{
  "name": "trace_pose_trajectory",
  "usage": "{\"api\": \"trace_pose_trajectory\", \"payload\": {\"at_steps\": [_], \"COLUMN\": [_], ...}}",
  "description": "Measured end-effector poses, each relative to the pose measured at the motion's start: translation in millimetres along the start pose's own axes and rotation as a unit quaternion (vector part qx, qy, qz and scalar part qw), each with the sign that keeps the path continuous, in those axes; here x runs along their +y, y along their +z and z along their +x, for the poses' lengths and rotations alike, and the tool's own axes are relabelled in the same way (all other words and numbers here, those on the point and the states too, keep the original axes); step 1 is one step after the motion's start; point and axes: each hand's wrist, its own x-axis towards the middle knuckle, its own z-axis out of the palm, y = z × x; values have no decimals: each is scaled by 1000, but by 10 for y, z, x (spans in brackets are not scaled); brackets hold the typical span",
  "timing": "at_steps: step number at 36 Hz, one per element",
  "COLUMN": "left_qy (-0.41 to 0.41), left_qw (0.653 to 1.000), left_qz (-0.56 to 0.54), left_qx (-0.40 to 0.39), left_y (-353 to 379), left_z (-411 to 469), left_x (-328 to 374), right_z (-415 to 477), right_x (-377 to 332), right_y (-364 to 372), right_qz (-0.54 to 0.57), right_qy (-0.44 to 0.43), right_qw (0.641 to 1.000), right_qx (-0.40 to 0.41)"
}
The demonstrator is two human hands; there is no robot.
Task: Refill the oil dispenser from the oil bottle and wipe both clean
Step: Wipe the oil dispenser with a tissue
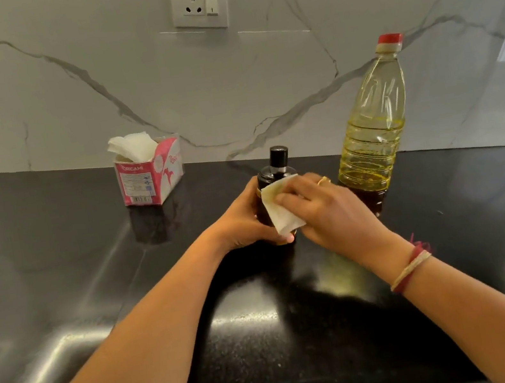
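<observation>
A small dark oil dispenser (274, 172) with a black cap stands upright on the black countertop (89, 270). My left hand (245, 223) grips its body from the left, fingers curled round it. My right hand (325, 209) holds a folded white tissue (281, 210) against the dispenser's front. To the right, just behind my right hand, stands a tall clear oil bottle (372, 133) with yellow oil and a red cap on. The dispenser's lower body is hidden by my hands and the tissue.
A pink and white tissue box (149, 175) with tissues sticking out sits at the back left of the counter. A marble wall with a power socket (199, 1) rises behind. The counter's front edge is near my forearms.
</observation>
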Motion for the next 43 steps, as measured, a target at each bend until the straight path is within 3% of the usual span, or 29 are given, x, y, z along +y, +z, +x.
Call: {"api": "trace_pose_trajectory", "payload": {"at_steps": [8, 14, 20, 26, 31, 37, 43], "left_qy": [-13, -34, -49, -53, -65, -84, -79], "left_qw": [999, 999, 996, 997, 995, 993, 994], "left_qz": [49, 27, 55, 43, 53, 58, 59], "left_qx": [13, -10, -41, -49, -54, -51, -44], "left_y": [-8, -23, -47, -42, -58, -58, -60], "left_z": [43, -9, -14, -35, -32, -32, -32], "left_x": [0, -5, 58, 48, 73, 79, 76], "right_z": [-119, 18, -83, -45, -108, -61, -113], "right_x": [-59, -45, -54, 18, 0, 105, 115], "right_y": [134, 62, 154, 94, 159, 98, 158], "right_qz": [55, 166, 165, 189, 152, 224, 176], "right_qy": [5, 84, 59, 94, 49, 92, 69], "right_qw": [993, 982, 978, 977, 980, 970, 969], "right_qx": [-101, 33, -111, 22, -119, 36, -157]}}
